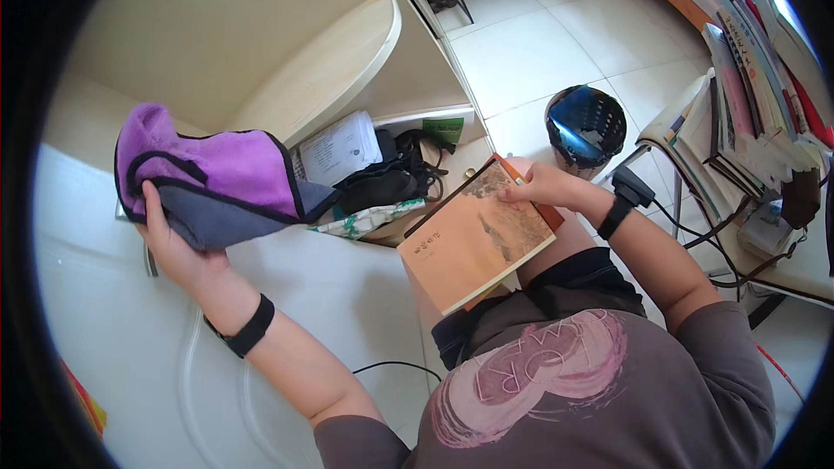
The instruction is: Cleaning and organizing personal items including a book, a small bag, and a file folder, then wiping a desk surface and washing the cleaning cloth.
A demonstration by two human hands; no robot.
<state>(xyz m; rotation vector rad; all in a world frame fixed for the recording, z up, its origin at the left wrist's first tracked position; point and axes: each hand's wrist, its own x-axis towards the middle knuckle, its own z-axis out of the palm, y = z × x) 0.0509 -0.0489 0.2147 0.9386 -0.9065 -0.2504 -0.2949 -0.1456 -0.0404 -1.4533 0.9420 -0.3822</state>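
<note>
A folded purple and grey cleaning cloth (238, 159) with black edging is gripped in my left hand (176, 241), held up at the left beside the cabinet. My right hand (544, 190) grips a paperback book (475, 234) with an orange-tan cover and a landscape picture; the thumb rests on the cover. At least one more book with an orange-red cover shows beneath it. The books are over my lap. Behind them an open drawer (449, 114) holds a stack of written papers (342, 146), black straps and pouches (384, 182), and a white-and-green packet (371, 218).
A curved wooden shelf (326, 78) juts out above the drawer. On the tiled floor stands a black perforated waste basket (586, 127) with a blue wrapper inside. At the right a chair (677, 137) carries a row of books (762, 78), straps and a cable (690, 231).
</note>
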